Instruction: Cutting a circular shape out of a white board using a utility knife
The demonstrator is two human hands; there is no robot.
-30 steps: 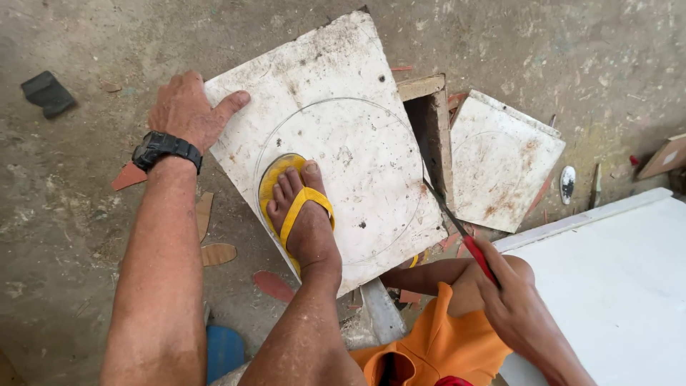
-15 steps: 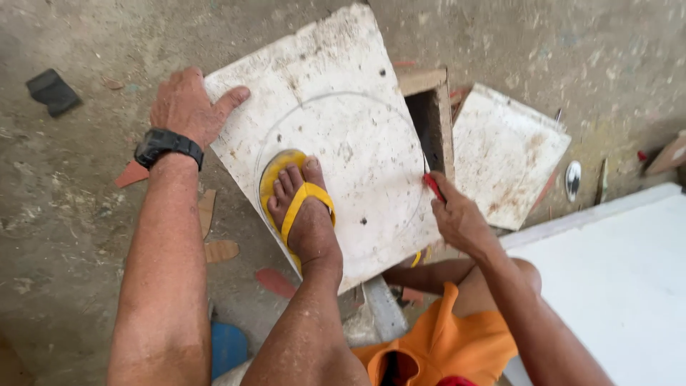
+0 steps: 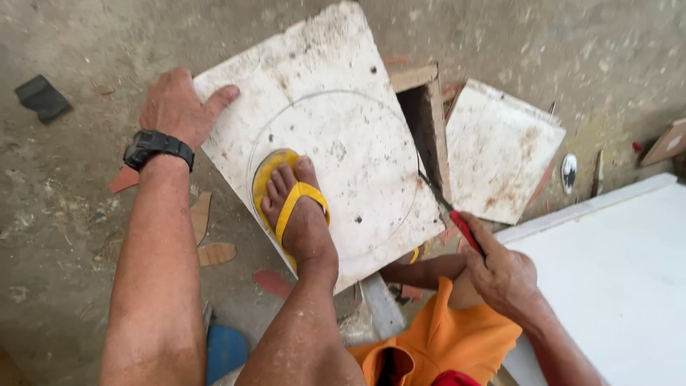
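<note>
Saw (image 3: 457, 220) with a red handle sits clenched in the right hand (image 3: 504, 275), its thin dark blade angled up against the right edge of the white board (image 3: 343, 136). That board lies tilted on the concrete floor (image 3: 86, 236), a circle pencilled on its face. The left hand (image 3: 179, 107), a black watch (image 3: 157, 148) at its wrist, presses spread and flat on the board's upper-left corner. A foot in a yellow sandal (image 3: 289, 207) stands on the board. Just right lies a smaller white tile (image 3: 500, 150).

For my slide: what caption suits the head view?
Left hand and sandalled foot pin white board; right hand saws it.
</note>
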